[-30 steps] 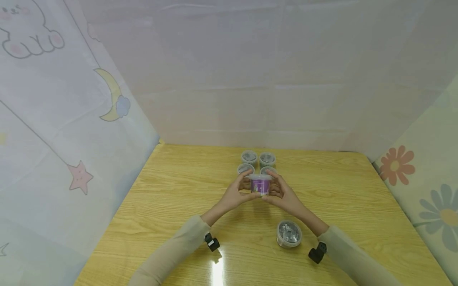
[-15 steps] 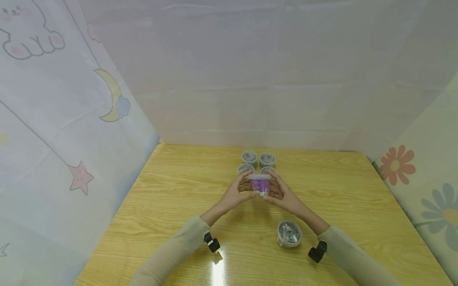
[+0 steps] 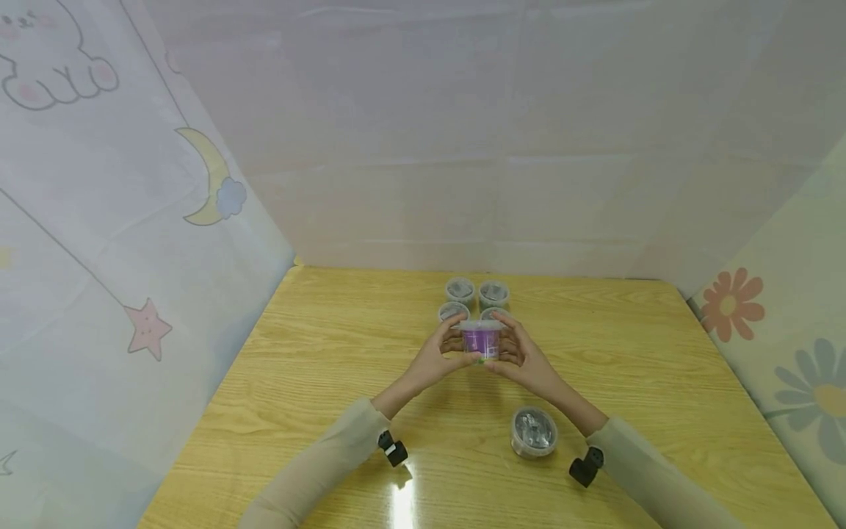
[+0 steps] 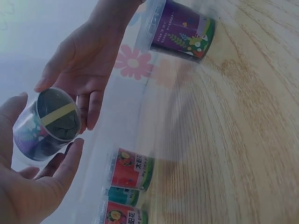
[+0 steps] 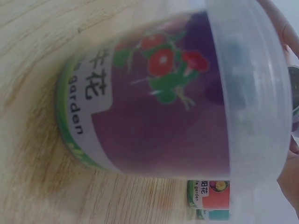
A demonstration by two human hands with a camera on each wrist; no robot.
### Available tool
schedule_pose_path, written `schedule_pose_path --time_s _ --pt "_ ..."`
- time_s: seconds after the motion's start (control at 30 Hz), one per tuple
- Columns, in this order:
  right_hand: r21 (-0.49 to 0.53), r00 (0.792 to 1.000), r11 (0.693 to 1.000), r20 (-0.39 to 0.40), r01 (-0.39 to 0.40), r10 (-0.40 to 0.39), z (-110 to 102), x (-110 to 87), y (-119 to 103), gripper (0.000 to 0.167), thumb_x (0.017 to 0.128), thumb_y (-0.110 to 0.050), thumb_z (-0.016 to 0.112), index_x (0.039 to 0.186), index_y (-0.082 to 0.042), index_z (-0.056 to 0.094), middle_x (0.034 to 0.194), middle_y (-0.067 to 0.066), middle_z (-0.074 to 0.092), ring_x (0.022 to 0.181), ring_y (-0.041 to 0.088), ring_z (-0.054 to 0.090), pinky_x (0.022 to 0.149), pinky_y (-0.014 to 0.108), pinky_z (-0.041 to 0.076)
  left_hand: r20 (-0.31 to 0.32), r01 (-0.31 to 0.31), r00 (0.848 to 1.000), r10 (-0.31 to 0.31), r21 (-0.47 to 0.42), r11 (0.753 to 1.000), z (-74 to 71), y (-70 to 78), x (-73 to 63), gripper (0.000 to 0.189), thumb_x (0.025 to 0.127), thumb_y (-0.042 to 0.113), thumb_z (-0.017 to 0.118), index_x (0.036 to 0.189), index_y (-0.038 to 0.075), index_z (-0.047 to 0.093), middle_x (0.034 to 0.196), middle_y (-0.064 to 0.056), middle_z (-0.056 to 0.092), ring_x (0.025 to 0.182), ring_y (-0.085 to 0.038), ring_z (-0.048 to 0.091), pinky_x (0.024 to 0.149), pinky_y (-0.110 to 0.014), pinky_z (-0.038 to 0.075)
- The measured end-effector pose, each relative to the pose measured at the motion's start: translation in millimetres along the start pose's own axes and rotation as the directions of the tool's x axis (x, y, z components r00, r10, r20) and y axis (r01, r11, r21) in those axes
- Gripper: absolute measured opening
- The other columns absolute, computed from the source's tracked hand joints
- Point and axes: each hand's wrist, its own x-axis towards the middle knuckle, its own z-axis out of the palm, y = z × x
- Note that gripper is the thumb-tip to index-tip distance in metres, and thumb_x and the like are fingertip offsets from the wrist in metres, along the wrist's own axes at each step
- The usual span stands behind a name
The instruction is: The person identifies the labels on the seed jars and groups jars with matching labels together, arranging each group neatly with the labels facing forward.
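Both hands hold one small plastic tub point(image 3: 481, 342) with a purple label and a clear lid, raised above the table. My left hand point(image 3: 431, 363) grips its left side and my right hand point(image 3: 531, 365) its right side, thumbs low and fingers behind. In the left wrist view the held tub point(image 4: 46, 123) shows a dark round end crossed by a yellow strip, between the left hand point(image 4: 35, 193) and the right hand point(image 4: 88, 56). Another purple-labelled tub point(image 3: 534, 433) stands near the right forearm; it fills much of the right wrist view, its printed flowers point(image 5: 163, 65) visible.
Several similar lidded tubs point(image 3: 460, 289) stand grouped behind the hands, the front ones partly hidden. Red labels point(image 4: 127, 168) and a teal one point(image 4: 122, 195) show among them. The wooden table point(image 3: 330, 345) meets a pale cloth wall point(image 3: 423, 184) at the back.
The held tub has turned slightly between the fingers, so its label shows a little differently. Both arms and the other tubs stay where they were.
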Motion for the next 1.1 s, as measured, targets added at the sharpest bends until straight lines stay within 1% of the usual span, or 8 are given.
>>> schedule_pose_path --time_s 0.17,0.33,0.53,0.63,0.73,0.8,0.93,1.1 --pt "-0.050 1.000 0.999 -0.021 -0.018 0.017 3.7 -0.5 -11.1 0.084 0.083 -0.003 0.068 0.148 -0.017 0.016 0.125 0.019 0.043 0.102 0.028 0.056 0.087 0.034 0.052 -0.018 0.011 1.000 -0.010 0.012 1.000 1.2 -1.4 0.0 0.084 0.080 0.042 0.070 0.147 0.021 0.023 0.134 -0.006 0.048 0.114 -0.022 0.053 0.087 -0.037 0.052" --pt "-0.035 1.000 0.999 0.004 -0.006 0.006 3.9 -0.4 -21.0 0.082 0.084 0.001 0.065 0.148 -0.011 0.015 0.122 0.021 0.042 0.101 0.033 0.056 0.087 0.036 0.052 -0.008 -0.022 1.000 0.022 0.023 1.000 -1.0 -3.0 0.2 0.080 0.083 0.037 0.069 0.147 0.019 0.024 0.133 -0.008 0.048 0.112 -0.022 0.055 0.091 -0.037 0.050" --pt "-0.022 0.999 1.000 0.045 0.016 -0.015 0.1 -0.2 -2.8 0.085 0.086 0.000 0.063 0.149 -0.021 0.010 0.130 0.022 0.042 0.108 0.027 0.056 0.089 0.030 0.051 0.016 -0.047 0.999 0.047 -0.006 0.999 -3.4 -6.0 0.5 0.078 0.085 0.033 0.068 0.147 0.017 0.023 0.135 -0.010 0.047 0.112 -0.023 0.055 0.089 -0.035 0.051" --pt "0.004 0.998 1.000 0.064 0.007 -0.008 -0.4 -0.6 -0.6 0.086 0.087 -0.002 0.063 0.150 -0.020 0.008 0.134 0.023 0.041 0.112 0.029 0.054 0.090 0.031 0.050 0.030 -0.033 0.999 0.034 -0.024 0.999 -4.2 -6.9 0.3 0.076 0.085 0.033 0.068 0.147 0.024 0.024 0.137 -0.009 0.046 0.114 -0.024 0.055 0.086 -0.033 0.052" --pt "0.012 0.998 1.000 0.066 0.002 -0.003 -0.3 -0.7 -0.8 0.086 0.086 -0.002 0.064 0.150 -0.016 0.008 0.132 0.022 0.042 0.111 0.029 0.055 0.090 0.031 0.051 0.039 -0.020 0.999 0.021 -0.037 0.999 -4.8 -7.7 0.2 0.074 0.085 0.034 0.067 0.145 0.032 0.025 0.139 -0.008 0.044 0.116 -0.024 0.054 0.086 -0.033 0.053" --pt "0.006 0.998 1.000 0.056 0.006 -0.006 -0.1 -0.4 0.8 0.085 0.086 -0.003 0.065 0.149 -0.013 0.009 0.128 0.019 0.043 0.107 0.025 0.056 0.088 0.030 0.051 0.042 -0.023 0.999 0.025 -0.044 0.999 -4.9 -8.1 0.4 0.074 0.085 0.035 0.067 0.145 0.032 0.024 0.139 -0.008 0.043 0.116 -0.024 0.053 0.086 -0.034 0.053" --pt "0.004 0.999 1.000 0.032 0.005 -0.005 1.9 -0.1 -10.8 0.083 0.084 0.001 0.065 0.148 -0.010 0.013 0.124 0.020 0.043 0.100 0.028 0.057 0.085 0.032 0.053 0.029 -0.046 0.999 0.046 -0.026 0.999 -4.7 -6.9 -0.2 0.077 0.085 0.036 0.067 0.147 0.024 0.023 0.137 -0.009 0.045 0.116 -0.024 0.053 0.089 -0.035 0.051" --pt "-0.019 1.000 1.000 0.003 -0.002 0.002 5.6 0.3 -25.0 0.082 0.084 0.001 0.066 0.146 -0.004 0.014 0.126 0.025 0.043 0.099 0.030 0.058 0.085 0.032 0.053 0.008 -0.039 0.999 0.039 -0.005 0.999 -4.5 -5.3 -0.7 0.079 0.083 0.037 0.069 0.147 0.026 0.024 0.135 -0.007 0.046 0.115 -0.022 0.053 0.092 -0.036 0.049"
